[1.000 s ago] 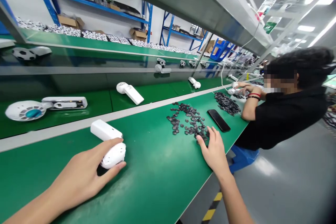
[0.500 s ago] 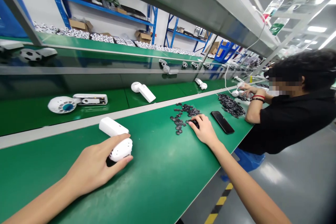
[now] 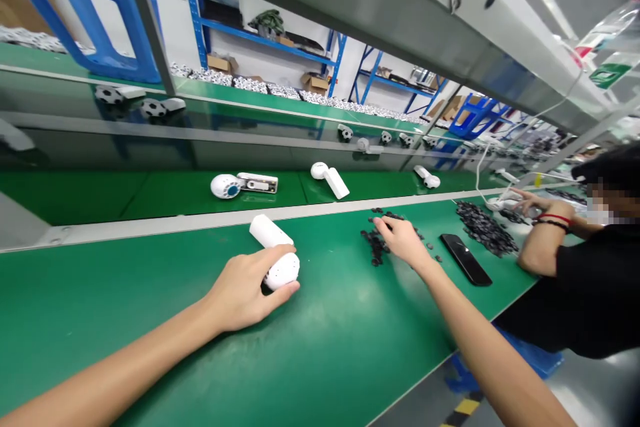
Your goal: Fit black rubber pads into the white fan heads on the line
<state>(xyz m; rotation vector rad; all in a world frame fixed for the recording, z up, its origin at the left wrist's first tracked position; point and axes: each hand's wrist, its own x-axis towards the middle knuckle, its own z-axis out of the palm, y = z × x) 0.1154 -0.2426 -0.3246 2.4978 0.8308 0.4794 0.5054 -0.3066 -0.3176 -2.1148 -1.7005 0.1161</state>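
My left hand (image 3: 250,287) is closed round the ball-shaped head of a white device (image 3: 283,271), thumb on the near side and fingers on the far side. Its blocky white handle points away from me on the green worktop (image 3: 320,333). Farther right, my right hand (image 3: 403,240) is over a scatter of small flat black pieces (image 3: 373,245). Its fingers are pressed together at the pieces; whatever is between the fingertips is too small or hidden to make out.
More white devices (image 3: 330,180) lie on the dark green conveyor belt (image 3: 165,190) behind the worktop's rail. A black phone (image 3: 465,259) lies right of my right hand, near a larger heap of black pieces (image 3: 484,228). A co-worker's arm (image 3: 545,227) reaches in at the right.
The view has swung left, so everything sits farther right. My left hand keeps its hold on the white device. My right hand has shifted within the black pieces, its fingers now drawn together.
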